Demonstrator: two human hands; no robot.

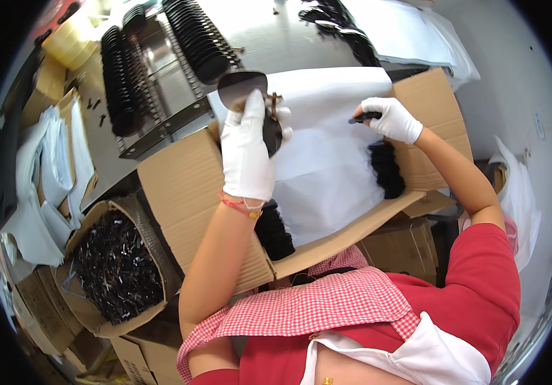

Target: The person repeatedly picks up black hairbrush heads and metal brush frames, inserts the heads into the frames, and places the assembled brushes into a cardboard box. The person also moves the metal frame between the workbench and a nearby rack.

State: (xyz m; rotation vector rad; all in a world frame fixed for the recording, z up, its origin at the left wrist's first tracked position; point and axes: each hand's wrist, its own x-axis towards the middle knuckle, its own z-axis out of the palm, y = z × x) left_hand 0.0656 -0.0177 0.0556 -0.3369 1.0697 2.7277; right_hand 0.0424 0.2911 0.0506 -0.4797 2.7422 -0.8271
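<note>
My left hand (248,151), in a white glove, grips a pair of sunglasses (242,87) with large dark gradient lenses. It is raised over the left side of an open cardboard box (183,199), and the fingers partly cover the frame. My right hand (388,120), also gloved in white, is closed on a small dark slender piece (367,117) above the box's right side; its kind cannot be made out. White sheeting (327,173) lines the box. Black stacked pieces sit inside along the right wall (386,170) and at the near left corner (274,232).
Racks of dark lenses (196,38) stand on the metal table beyond the box. At left, a carton (119,269) holds many small dark pieces, beside white bags (51,173). More dark pieces (340,29) and white sheets (404,32) lie at the back right.
</note>
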